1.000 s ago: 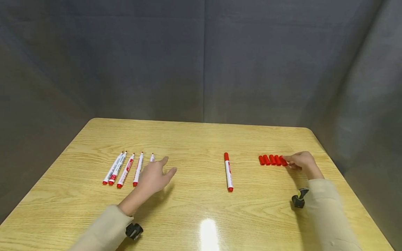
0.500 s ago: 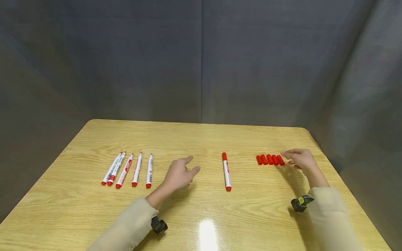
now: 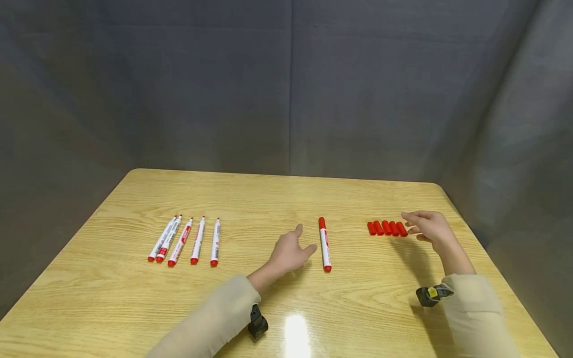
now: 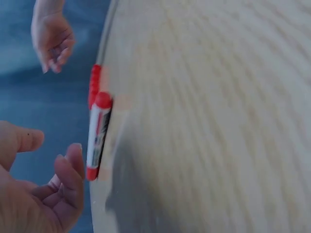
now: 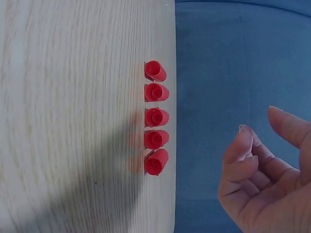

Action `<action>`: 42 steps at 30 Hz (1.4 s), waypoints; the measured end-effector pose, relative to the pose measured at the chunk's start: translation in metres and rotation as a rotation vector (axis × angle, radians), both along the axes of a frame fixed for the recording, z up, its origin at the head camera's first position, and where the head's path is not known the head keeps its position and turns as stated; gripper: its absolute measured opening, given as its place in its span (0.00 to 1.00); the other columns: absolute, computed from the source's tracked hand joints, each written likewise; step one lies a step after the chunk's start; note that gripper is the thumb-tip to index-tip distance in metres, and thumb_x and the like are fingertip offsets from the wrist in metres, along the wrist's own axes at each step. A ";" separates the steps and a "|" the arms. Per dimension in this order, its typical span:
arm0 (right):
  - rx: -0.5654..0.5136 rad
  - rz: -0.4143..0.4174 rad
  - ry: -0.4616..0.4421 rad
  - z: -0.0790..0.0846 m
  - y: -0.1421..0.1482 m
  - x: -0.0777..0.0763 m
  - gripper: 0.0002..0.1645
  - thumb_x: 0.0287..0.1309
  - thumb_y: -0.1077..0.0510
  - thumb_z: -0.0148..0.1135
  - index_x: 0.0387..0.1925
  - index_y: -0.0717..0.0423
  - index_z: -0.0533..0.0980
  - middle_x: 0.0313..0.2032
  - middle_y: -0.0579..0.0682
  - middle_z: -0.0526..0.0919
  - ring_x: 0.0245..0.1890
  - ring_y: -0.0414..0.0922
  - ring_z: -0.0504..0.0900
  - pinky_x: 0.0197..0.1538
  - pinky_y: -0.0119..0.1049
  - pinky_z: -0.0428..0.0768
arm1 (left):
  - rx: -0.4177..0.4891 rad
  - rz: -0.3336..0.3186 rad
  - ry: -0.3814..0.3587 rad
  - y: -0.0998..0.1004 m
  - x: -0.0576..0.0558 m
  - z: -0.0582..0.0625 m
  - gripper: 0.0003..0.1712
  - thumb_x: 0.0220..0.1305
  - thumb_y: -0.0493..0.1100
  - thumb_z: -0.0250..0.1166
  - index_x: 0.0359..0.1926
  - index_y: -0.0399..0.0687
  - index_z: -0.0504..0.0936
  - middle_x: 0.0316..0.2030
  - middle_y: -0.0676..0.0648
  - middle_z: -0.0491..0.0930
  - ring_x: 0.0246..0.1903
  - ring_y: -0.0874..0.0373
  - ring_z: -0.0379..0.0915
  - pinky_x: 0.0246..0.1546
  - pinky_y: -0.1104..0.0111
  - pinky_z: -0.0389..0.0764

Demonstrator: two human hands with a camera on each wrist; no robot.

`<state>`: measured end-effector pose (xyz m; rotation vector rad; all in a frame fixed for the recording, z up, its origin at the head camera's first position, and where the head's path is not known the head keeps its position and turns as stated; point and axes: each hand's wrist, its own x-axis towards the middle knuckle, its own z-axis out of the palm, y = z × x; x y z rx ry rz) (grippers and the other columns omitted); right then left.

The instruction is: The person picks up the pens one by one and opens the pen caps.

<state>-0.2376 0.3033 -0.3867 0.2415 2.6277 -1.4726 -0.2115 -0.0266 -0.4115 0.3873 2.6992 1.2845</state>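
Observation:
A capped red marker (image 3: 325, 244) lies on the table, its red cap pointing to the far side. Just left of it hovers my left hand (image 3: 287, 252), thumb and index finger spread with nothing between them; the left wrist view shows a gap between its fingers and the marker (image 4: 99, 136). Red marker caps (image 3: 387, 228) lie in a row at the right, and their open ends face the right wrist camera (image 5: 156, 117). Beside the row's right end my right hand (image 3: 429, 229) is raised above the table, fingers loosely bent, holding nothing.
Several uncapped red markers (image 3: 180, 242) lie side by side on the left of the wooden table (image 3: 268, 199), tips toward the far edge. A grey curtain (image 3: 286, 89) hangs behind the table and along its sides.
My left hand has moved right, from over the uncapped markers to beside the capped one. The right hand has drawn back slightly from the row of caps, letting go of the last one.

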 end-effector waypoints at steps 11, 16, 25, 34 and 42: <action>-0.030 0.023 0.006 0.002 -0.001 0.002 0.39 0.60 0.41 0.51 0.56 0.73 0.65 0.40 0.54 0.74 0.31 0.40 0.77 0.35 0.36 0.75 | -0.244 -0.002 0.016 0.037 0.000 -0.012 0.48 0.55 0.50 0.62 0.65 0.25 0.49 0.08 0.54 0.61 0.06 0.66 0.50 0.04 0.75 0.53; -0.035 0.026 0.017 0.001 -0.002 0.004 0.38 0.61 0.42 0.51 0.55 0.74 0.66 0.38 0.52 0.74 0.30 0.40 0.77 0.34 0.36 0.76 | -0.298 0.025 0.012 0.047 0.000 -0.015 0.50 0.50 0.51 0.64 0.64 0.25 0.53 0.17 0.49 0.70 0.13 0.60 0.64 0.10 0.70 0.65; -0.018 0.030 0.021 0.000 -0.005 0.004 0.38 0.62 0.42 0.50 0.55 0.74 0.65 0.43 0.58 0.73 0.31 0.41 0.76 0.35 0.36 0.75 | -0.305 0.036 0.025 0.051 -0.004 -0.021 0.27 0.45 0.44 0.65 0.45 0.32 0.71 0.18 0.50 0.68 0.15 0.59 0.65 0.11 0.69 0.66; -0.019 0.042 0.027 0.003 -0.009 0.005 0.37 0.62 0.43 0.49 0.56 0.74 0.65 0.44 0.61 0.73 0.33 0.42 0.77 0.36 0.37 0.75 | -0.174 0.036 -0.004 0.050 -0.006 -0.023 0.11 0.47 0.38 0.64 0.22 0.45 0.67 0.11 0.52 0.67 0.06 0.64 0.61 0.06 0.76 0.62; -0.027 0.047 0.030 0.001 -0.013 0.004 0.37 0.62 0.43 0.51 0.56 0.73 0.65 0.43 0.59 0.74 0.32 0.41 0.77 0.35 0.37 0.75 | 0.021 -0.022 -0.063 0.041 -0.008 -0.025 0.08 0.49 0.33 0.61 0.21 0.43 0.69 0.09 0.50 0.71 0.03 0.63 0.65 0.06 0.73 0.69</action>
